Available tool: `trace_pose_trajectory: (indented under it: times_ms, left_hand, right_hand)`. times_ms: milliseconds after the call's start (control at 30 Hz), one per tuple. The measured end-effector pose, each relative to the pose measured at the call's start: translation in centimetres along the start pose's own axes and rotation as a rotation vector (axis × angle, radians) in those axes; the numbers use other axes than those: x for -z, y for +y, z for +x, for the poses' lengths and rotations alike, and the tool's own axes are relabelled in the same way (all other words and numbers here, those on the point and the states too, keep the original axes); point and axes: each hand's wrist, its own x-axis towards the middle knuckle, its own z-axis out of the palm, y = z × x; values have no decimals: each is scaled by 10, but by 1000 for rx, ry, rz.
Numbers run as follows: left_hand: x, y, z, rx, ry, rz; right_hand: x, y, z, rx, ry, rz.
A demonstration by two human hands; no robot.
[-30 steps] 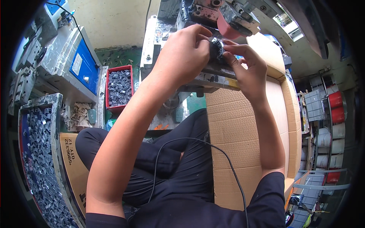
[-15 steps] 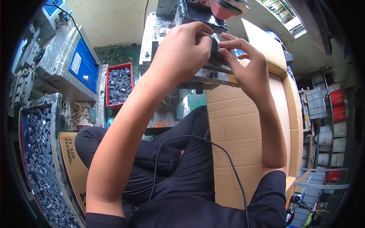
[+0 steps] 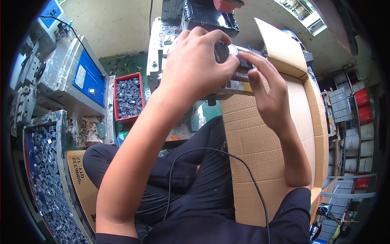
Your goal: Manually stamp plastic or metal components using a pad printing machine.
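Note:
My left hand [image 3: 199, 65] is raised over the machine's work ledge, its fingers and thumb curled round a small dark rounded part [image 3: 221, 52]. The back of the hand hides much of this part, and its exact kind does not show. Just to the right, my right hand [image 3: 266, 81] is held with its fingers apart and nothing visible in them. Its fingertips are close to the dark part; contact cannot be made out. Behind both hands stands a glossy black box-shaped piece of the machine [image 3: 207, 18], with a pink block [image 3: 227, 5] above it.
A large open cardboard box [image 3: 260, 162] stands against my right side. On the left are a red bin [image 3: 141, 95] of small dark parts, a long tray [image 3: 64, 162] full of grey pieces and a grey-blue cabinet [image 3: 91, 77]. A black cable [image 3: 211, 147] loops across my lap.
My left hand has turned, so its thumb and the dark part show more. My right hand has shifted downward and its fingers have come away from where both hands met. The view has shifted slightly.

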Motion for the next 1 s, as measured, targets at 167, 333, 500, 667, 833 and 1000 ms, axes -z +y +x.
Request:
trace_pose_trajectory:
  times_ms: [167,333,500,667,833,1000]
  left_hand:
    - [0,3,0,-7,10,-21]
    - [8,2,-1,-15,-63,-57]
    - [6,1,1,-9,-78,-116]
    - [7,2,0,-1,-85,-100]
    - [3,7,-4,-67,-25,-18]
    - [2,6,-6,-82,-7,-1]
  right_hand:
    - [0,-12,-6,58,-30,-134]
    - [-4,-19,-11,168,-24,-308]
    - [-5,-21,-14,166,-15,-377]
    - [-7,-22,-19,87,-82,-399]
    - [-8,-27,-19,68,-78,-410]
    - [-10,-29,-18,68,-92,-450]
